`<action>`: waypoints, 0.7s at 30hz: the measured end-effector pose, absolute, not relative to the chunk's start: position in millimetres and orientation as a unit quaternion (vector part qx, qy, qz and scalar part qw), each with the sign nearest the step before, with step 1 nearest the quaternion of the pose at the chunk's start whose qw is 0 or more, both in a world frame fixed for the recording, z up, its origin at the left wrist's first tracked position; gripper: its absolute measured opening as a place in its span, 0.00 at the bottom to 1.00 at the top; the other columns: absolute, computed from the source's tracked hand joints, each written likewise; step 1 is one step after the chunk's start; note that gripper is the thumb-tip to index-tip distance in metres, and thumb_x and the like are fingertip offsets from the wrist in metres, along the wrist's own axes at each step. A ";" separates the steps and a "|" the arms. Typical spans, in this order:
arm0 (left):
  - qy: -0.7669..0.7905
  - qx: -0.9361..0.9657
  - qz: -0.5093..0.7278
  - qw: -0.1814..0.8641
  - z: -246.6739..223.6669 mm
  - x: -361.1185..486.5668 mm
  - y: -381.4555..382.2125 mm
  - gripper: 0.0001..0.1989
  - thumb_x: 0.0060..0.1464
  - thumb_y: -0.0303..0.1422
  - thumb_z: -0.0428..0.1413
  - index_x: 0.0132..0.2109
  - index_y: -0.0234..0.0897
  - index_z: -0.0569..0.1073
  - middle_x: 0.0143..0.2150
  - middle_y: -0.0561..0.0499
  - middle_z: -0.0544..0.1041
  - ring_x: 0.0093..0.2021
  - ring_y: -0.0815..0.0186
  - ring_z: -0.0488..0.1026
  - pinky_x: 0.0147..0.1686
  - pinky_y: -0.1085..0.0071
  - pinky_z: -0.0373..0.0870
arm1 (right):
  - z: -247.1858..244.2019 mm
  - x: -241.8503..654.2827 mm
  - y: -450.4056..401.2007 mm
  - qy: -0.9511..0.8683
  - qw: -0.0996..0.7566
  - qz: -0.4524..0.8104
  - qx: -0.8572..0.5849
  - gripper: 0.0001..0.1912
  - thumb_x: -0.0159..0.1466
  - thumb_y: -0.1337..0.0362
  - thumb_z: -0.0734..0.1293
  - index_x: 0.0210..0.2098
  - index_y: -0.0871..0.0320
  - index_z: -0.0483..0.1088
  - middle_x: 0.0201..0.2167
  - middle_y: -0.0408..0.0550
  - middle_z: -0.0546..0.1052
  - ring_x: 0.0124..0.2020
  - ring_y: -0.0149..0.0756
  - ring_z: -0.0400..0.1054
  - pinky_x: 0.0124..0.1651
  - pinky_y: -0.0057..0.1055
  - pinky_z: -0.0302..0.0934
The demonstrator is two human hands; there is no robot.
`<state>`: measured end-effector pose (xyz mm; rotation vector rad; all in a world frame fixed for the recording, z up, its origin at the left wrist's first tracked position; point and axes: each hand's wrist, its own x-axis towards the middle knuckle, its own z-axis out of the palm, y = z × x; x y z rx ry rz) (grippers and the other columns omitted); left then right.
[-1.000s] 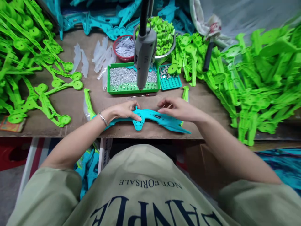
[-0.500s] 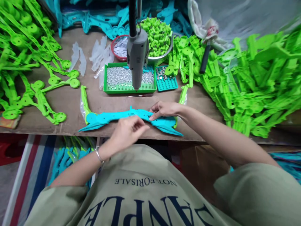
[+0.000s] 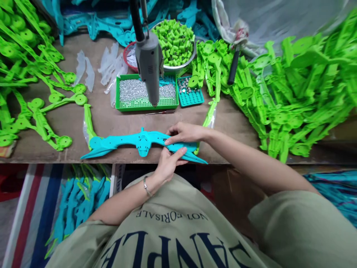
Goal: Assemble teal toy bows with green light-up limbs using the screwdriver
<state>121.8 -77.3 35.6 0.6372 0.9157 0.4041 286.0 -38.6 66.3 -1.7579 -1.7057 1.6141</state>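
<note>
A long blue plastic frame (image 3: pixel 122 140) lies across the table's front edge, with a green arm (image 3: pixel 89 123) at its left end and another green arm (image 3: pixel 209 114) at its right end. Both of my hands are on its right half. My right hand (image 3: pixel 184 133) grips the frame from above, thumb and fingertips on its upper side. Just below, my left hand (image 3: pixel 168 162) pinches the frame's near edge, its thumb lying over the blue wing. A grey electric screwdriver (image 3: pixel 150 69) hangs above the table beyond the frame.
Behind the frame stand a green tray of screws (image 3: pixel 146 108), a blue tray of small metal parts (image 3: pixel 195 98) and a bowl of green pieces (image 3: pixel 178 67). Green parts are heaped left (image 3: pixel 25 89) and right (image 3: pixel 292 93). A black-handled tool (image 3: pixel 233 67) rests on the right heap.
My left hand has moved right and down from the middle of the frame to its right half, uncovering the centre piece. My right hand keeps its hold. The view has shifted slightly.
</note>
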 end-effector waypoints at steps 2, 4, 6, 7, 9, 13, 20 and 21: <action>0.436 0.297 0.204 0.825 35.8 121.4 -77.4 0.28 0.39 0.45 0.74 0.41 0.37 0.71 0.35 0.52 0.80 0.35 0.62 0.81 0.34 0.65 0.80 | 71.2 285.4 -45.7 -0.632 0.042 0.445 -0.633 0.24 0.70 0.46 0.63 0.41 0.59 0.80 0.38 0.54 0.83 0.41 0.43 0.75 0.41 0.33 0.62; 0.437 0.296 0.210 0.823 36.1 121.8 -76.7 0.29 0.37 0.46 0.75 0.39 0.37 0.70 0.33 0.54 0.79 0.34 0.62 0.81 0.33 0.66 0.81 | 73.3 283.5 -53.8 -0.644 -0.006 0.359 -0.676 0.30 0.73 0.43 0.55 0.43 0.57 0.80 0.38 0.56 0.83 0.43 0.48 0.76 0.43 0.36 0.62; 0.435 0.295 0.210 0.824 36.5 122.6 -75.9 0.30 0.36 0.47 0.75 0.39 0.37 0.69 0.32 0.55 0.79 0.33 0.63 0.81 0.33 0.66 0.81 | 72.2 280.8 -60.3 -0.639 -0.024 0.315 -0.702 0.31 0.72 0.41 0.54 0.46 0.54 0.81 0.37 0.57 0.83 0.45 0.51 0.76 0.44 0.38 0.62; 0.434 0.296 0.211 0.824 36.5 122.8 -75.7 0.31 0.36 0.48 0.74 0.39 0.37 0.68 0.32 0.55 0.78 0.33 0.63 0.81 0.34 0.66 0.81 | 71.0 279.4 -62.3 -0.635 -0.024 0.305 -0.710 0.31 0.72 0.40 0.55 0.47 0.52 0.81 0.36 0.56 0.83 0.45 0.52 0.76 0.44 0.38 0.63; 0.434 0.301 0.214 0.822 36.0 123.0 -76.1 0.31 0.37 0.49 0.74 0.40 0.38 0.68 0.32 0.56 0.78 0.33 0.63 0.81 0.35 0.64 0.82 | 68.5 276.3 -63.9 -0.620 -0.017 0.297 -0.726 0.33 0.70 0.37 0.54 0.47 0.52 0.81 0.35 0.58 0.83 0.44 0.53 0.76 0.44 0.40 0.64; 0.429 0.300 0.219 0.823 34.1 122.5 -78.5 0.31 0.39 0.49 0.73 0.42 0.39 0.66 0.33 0.57 0.78 0.36 0.62 0.81 0.41 0.60 0.82 | 66.4 268.5 -61.2 -0.589 -0.008 0.307 -0.748 0.38 0.69 0.35 0.53 0.45 0.57 0.82 0.37 0.63 0.81 0.44 0.56 0.76 0.46 0.45 0.63; 0.417 0.279 0.218 0.837 35.2 123.8 -77.3 0.31 0.39 0.47 0.73 0.43 0.40 0.66 0.34 0.58 0.78 0.37 0.62 0.81 0.44 0.56 0.81 | 86.5 276.3 -89.5 -0.569 0.119 0.215 -0.785 0.26 0.74 0.46 0.54 0.43 0.58 0.76 0.37 0.55 0.80 0.42 0.44 0.73 0.44 0.35 0.60; 0.417 0.277 0.219 0.837 35.7 124.0 -76.8 0.31 0.39 0.47 0.73 0.43 0.40 0.66 0.34 0.57 0.79 0.37 0.62 0.81 0.44 0.56 0.81 | 91.6 282.7 -101.3 -0.551 0.160 0.187 -0.797 0.25 0.74 0.47 0.54 0.42 0.58 0.74 0.38 0.55 0.80 0.41 0.44 0.72 0.44 0.35 0.59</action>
